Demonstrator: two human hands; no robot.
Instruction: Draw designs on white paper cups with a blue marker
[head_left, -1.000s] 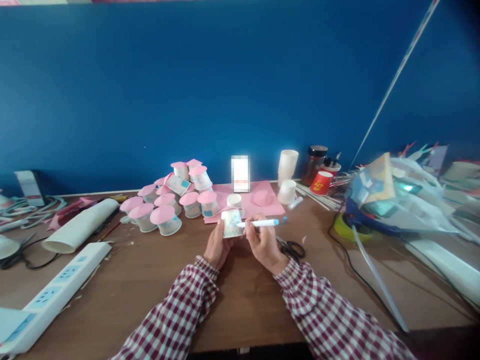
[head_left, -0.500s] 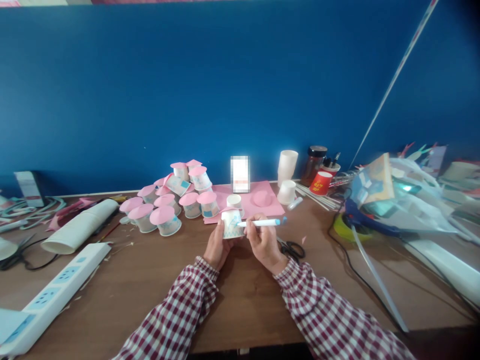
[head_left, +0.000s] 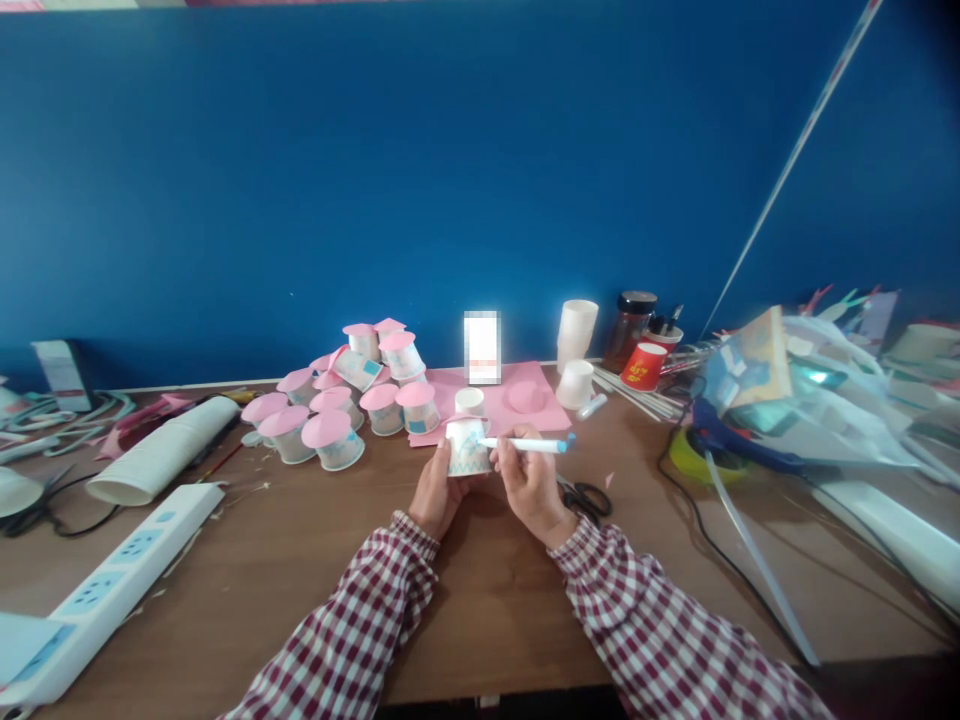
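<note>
My left hand (head_left: 435, 492) grips a small upside-down white paper cup (head_left: 468, 448) with a pink paper top and blue zigzag marks on its side. My right hand (head_left: 529, 486) pinches a white marker with a blue end (head_left: 529, 444), its tip touching the cup's side. Both hands hover just above the brown table (head_left: 480, 600), in front of a pink paper sheet (head_left: 517, 400).
A heap of pink-topped cups (head_left: 352, 395) lies left of the hands. Scissors (head_left: 589, 496) lie right of my right hand. A white power strip (head_left: 97, 590) and a sleeve of stacked cups (head_left: 161, 450) sit at left; white cups (head_left: 576, 345), a jar (head_left: 628, 330), a red cup (head_left: 643, 366) and clutter at right.
The cup has been turned slightly in my left hand and the marker has shifted a little right along its side. Otherwise nothing has moved.
</note>
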